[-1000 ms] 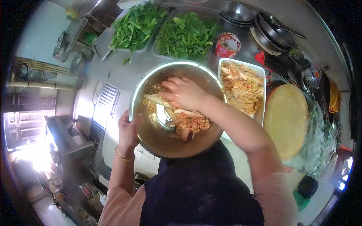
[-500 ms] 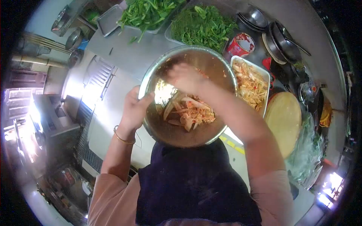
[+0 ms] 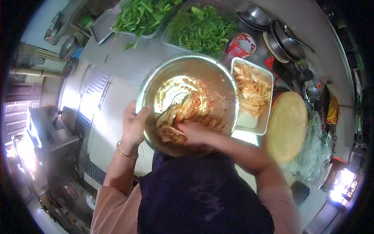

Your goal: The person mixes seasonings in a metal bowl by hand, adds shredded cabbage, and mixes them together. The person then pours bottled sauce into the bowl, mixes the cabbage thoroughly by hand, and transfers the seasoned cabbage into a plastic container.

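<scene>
A big metal bowl (image 3: 210, 72) is tilted in front of my body. My left hand (image 3: 134, 123) grips its left rim, thumb over the edge. Inside, red-seasoned cabbage strips (image 3: 185, 109) lie in the lower part, with red paste smeared on the wall. My right hand (image 3: 193, 133) is low in the bowl, blurred, its fingers closed on seasoned cabbage and partly hidden by it. Right of the bowl stands a white tray (image 3: 249, 124) holding more seasoned cabbage.
Two containers of leafy greens (image 3: 200, 29) stand at the back, beside a red can (image 3: 240, 46) and dark pans (image 3: 286, 41). A round yellowish board (image 3: 287, 126) and clear plastic bags (image 3: 313, 150) lie on the right. A metal tray (image 3: 103, 26) sits back left.
My right hand has moved from the upper part of the bowl down to its lower part, and the cabbage has shifted. My left hand still holds the rim.
</scene>
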A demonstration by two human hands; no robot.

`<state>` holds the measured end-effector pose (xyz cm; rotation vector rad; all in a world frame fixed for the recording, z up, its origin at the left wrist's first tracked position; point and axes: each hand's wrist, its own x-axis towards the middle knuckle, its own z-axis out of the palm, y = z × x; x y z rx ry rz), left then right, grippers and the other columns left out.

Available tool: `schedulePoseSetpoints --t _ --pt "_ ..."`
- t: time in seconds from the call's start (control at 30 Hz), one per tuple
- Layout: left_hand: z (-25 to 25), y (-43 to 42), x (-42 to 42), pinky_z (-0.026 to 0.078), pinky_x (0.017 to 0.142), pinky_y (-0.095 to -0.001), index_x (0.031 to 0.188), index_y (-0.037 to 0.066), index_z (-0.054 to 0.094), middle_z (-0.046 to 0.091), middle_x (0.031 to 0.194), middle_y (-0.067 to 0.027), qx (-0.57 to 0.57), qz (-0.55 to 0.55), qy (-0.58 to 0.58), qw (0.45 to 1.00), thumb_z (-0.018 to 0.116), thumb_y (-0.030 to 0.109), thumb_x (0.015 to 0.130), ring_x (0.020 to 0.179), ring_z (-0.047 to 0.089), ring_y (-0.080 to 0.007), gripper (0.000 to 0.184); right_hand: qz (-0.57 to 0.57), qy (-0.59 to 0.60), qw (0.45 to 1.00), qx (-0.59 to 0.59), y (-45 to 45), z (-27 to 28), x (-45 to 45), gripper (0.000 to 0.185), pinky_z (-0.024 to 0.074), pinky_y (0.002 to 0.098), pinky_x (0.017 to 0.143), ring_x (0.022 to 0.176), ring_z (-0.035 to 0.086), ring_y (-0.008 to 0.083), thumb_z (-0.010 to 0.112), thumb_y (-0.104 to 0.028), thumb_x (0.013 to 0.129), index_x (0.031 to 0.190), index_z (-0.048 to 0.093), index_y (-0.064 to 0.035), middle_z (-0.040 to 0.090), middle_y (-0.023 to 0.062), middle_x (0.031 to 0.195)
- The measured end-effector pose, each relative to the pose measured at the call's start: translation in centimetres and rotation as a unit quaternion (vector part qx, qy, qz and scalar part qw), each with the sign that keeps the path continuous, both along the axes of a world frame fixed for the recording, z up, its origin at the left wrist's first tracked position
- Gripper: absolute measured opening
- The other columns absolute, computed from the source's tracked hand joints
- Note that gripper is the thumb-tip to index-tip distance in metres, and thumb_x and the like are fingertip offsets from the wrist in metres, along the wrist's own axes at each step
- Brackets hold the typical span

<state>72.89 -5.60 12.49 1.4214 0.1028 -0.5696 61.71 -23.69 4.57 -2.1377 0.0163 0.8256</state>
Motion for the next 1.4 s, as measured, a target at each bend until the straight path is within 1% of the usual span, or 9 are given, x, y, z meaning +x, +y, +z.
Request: schedulePoseSetpoints --t 0.13,0.27,0.4,0.63,0.87,0.97,1.1,1.13,1.4 --pt "-0.1 0.7 0.4 0.051 0.064 -0.0238 0.104 0.0 0.061 0.066 0.087 -0.0046 -0.015 -0.028 0.0 0.999 0.058 0.003 0.093 0.072 0.061 -0.0099 0.013 0.001 0.068 0.985 0.158 0.0 -1.5 1.5 0.052 0.0496 0.0369 0.081 0.091 0.063 0.0253 0.074 -0.016 0.068 0.115 0.056 -0.0026 0.064 0.0144 0.1" --pt "-0.3 -0.2 0.9 0.053 0.067 -0.0269 0.105 0.0 0.062 0.067 0.092 -0.0064 -0.07 -0.023 0.027 0.997 0.057 0.004 0.093 0.076 0.064 -0.0122 0.012 -0.107 0.13 0.977 0.13 -2.5 1.0 2.8 0.046 0.0492 0.0319 0.074 0.082 0.061 0.0196 0.073 -0.012 0.068 0.108 0.057 0.0031 0.063 0.0117 0.087" --pt "-0.8 -0.5 1.5 0.053 0.068 -0.0263 0.105 0.0 0.061 0.067 0.093 -0.0065 -0.078 -0.016 0.025 0.997 0.057 0.004 0.094 0.078 0.063 -0.0121 0.012 -0.167 0.098 0.952 0.239 -6.3 4.0 3.6 0.062 0.0505 0.028 0.078 0.089 0.062 0.0157 0.072 -0.009 0.071 0.127 0.051 0.0046 0.064 0.0102 0.1" --pt "0.4 -1.8 1.8 0.053 0.062 -0.0245 0.103 0.001 0.062 0.066 0.09 -0.0059 -0.056 -0.012 0.012 0.998 0.056 0.005 0.094 0.073 0.063 -0.011 0.012 -0.254 0.038 0.963 0.084 -14.3 13.3 1.6 0.064 0.0505 0.0309 0.086 0.096 0.063 0.0172 0.072 -0.009 0.069 0.129 0.052 0.0024 0.066 0.0134 0.108" --pt "-0.1 -1.2 1.8 0.055 0.072 -0.0292 0.107 0.001 0.061 0.066 0.098 -0.0066 -0.032 -0.008 0.001 0.999 0.057 0.004 0.092 0.083 0.064 -0.0141 0.016 -0.238 -0.115 0.954 0.14 -23.0 14.5 -3.0 0.055 0.0474 0.0303 0.095 0.105 0.061 0.015 0.07 -0.006 0.072 0.124 0.054 0.0028 0.066 0.0109 0.113" --pt "0.5 -1.5 1.6 0.055 0.074 -0.0292 0.111 0.001 0.059 0.065 0.101 -0.0069 -0.015 -0.006 -0.011 1.0 0.057 0.006 0.092 0.086 0.064 -0.0149 0.02 -0.219 -0.175 0.949 -0.142 -24.7 7.4 -4.5 0.061 0.0483 0.0395 0.093 0.11 0.057 0.0296 0.074 -0.015 0.071 0.127 0.054 -0.0024 0.054 0.019 0.129" --pt "0.5 -1.8 1.0 0.051 0.084 -0.0317 0.122 0.0 0.055 0.063 0.11 -0.0082 0.003 0.001 -0.03 1.0 0.056 0.01 0.093 0.096 0.061 -0.0172 0.031 -0.187 -0.334 0.811 -0.443 -22.0 -0.7 -6.7 0.075 0.0386 0.0512 0.097 0.123 0.041 0.0373 0.077 -0.03 0.068 0.136 0.048 -0.0161 0.042 0.0178 0.138" --pt "0.7 -1.9 0.9 0.049 0.088 -0.0328 0.127 0.0 0.054 0.062 0.114 -0.0084 0.008 -0.002 -0.037 0.999 0.055 0.011 0.093 0.099 0.06 -0.0179 0.035 -0.205 -0.361 0.776 -0.475 -21.5 -1.4 -6.8 0.076 0.0362 0.0522 0.099 0.126 0.039 0.0363 0.077 -0.031 0.068 0.138 0.047 -0.0182 0.042 0.0162 0.139" --pt "2.3 -2.8 -0.4 0.054 0.079 -0.0333 0.119 -0.001 0.056 0.063 0.107 -0.0103 0.024 0.053 -0.009 0.998 0.058 0.008 0.091 0.093 0.063 -0.0203 0.029 -0.181 -0.273 0.854 -0.404 -22.4 2.6 -7.9 0.081 0.0193 0.0589 0.111 0.141 0.023 0.0365 0.067 -0.042 0.079 0.148 0.034 -0.0152 0.029 0.0126 0.151"
